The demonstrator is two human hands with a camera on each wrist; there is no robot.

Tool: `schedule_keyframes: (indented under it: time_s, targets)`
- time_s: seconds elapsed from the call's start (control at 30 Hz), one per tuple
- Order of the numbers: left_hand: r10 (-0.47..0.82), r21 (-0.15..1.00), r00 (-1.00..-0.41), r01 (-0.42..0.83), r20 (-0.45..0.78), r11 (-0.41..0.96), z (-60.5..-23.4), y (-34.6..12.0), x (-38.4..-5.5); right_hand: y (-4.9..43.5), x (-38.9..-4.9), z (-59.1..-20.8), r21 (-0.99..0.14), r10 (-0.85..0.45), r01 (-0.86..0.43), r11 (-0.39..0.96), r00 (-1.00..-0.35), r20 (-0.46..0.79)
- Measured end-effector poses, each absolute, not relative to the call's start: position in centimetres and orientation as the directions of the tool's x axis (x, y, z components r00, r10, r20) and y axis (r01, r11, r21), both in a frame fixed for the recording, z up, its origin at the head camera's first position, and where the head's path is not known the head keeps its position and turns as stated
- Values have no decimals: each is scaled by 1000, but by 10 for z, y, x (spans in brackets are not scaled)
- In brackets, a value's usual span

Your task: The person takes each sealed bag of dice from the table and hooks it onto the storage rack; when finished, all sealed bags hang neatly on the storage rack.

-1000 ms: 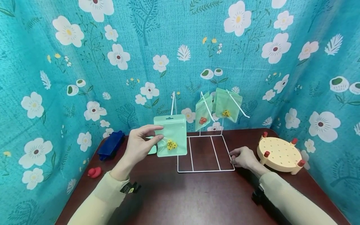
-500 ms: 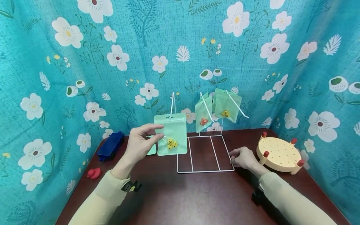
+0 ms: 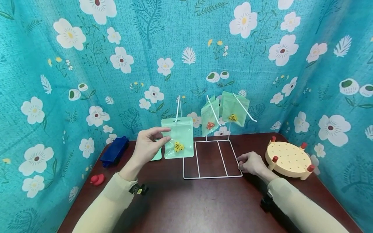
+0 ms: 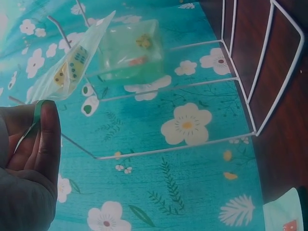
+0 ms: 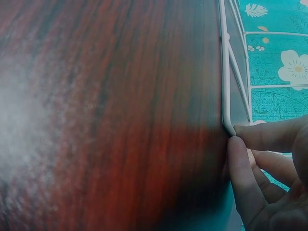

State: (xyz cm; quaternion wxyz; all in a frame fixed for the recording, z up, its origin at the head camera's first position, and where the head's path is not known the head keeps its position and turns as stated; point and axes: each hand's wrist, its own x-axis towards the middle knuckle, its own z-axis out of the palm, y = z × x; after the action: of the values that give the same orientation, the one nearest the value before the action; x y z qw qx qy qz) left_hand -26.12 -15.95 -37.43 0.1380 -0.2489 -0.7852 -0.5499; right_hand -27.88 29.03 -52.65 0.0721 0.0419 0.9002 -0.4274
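Note:
In the head view my left hand point(image 3: 147, 144) pinches the left edge of a green zip bag point(image 3: 186, 134) with yellow dice inside. The bag's hanging hole is at the tip of the left hook point(image 3: 177, 108) of a white wire rack point(image 3: 212, 177); whether the hook passes through it I cannot tell. The left wrist view shows this bag point(image 4: 72, 67) tilted above the thumb. My right hand point(image 3: 251, 162) pinches the rack's base wire at its near right corner, as the right wrist view shows. Two more bags hang on the other hooks, one with orange-red dice point(image 3: 210, 125), one with yellow dice point(image 3: 232, 117).
Another green bag point(image 3: 157, 154) lies on the table behind my left hand, red dice in it. At the left are a blue object point(image 3: 115, 151) and a red rubber duck point(image 3: 97, 179). To the right stands a round cream pegboard point(image 3: 288, 158) with red-tipped legs. A floral curtain surrounds the table.
My left hand and its bag have shifted slightly right and away from me, bringing the hanging hole to the left hook's tip. My right hand keeps its place on the rack.

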Motion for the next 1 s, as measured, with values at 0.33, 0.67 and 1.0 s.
schedule_keyframes:
  time_s: [0.33, 0.67, 1.0]
  targets:
    - [209, 807, -851, 524, 482, 272, -378, -156, -281, 291, -280, -528, -755, 7, 131, 643, -986, -166]
    - [201, 806, -860, 510, 469, 300, -374, -151, -311, 291, -280, -526, -758, 10, 140, 638, -985, -173]
    - [166, 809, -878, 478, 449, 342, -374, -146, -343, 291, -280, -527, -762, 9, 125, 636, -988, -154]
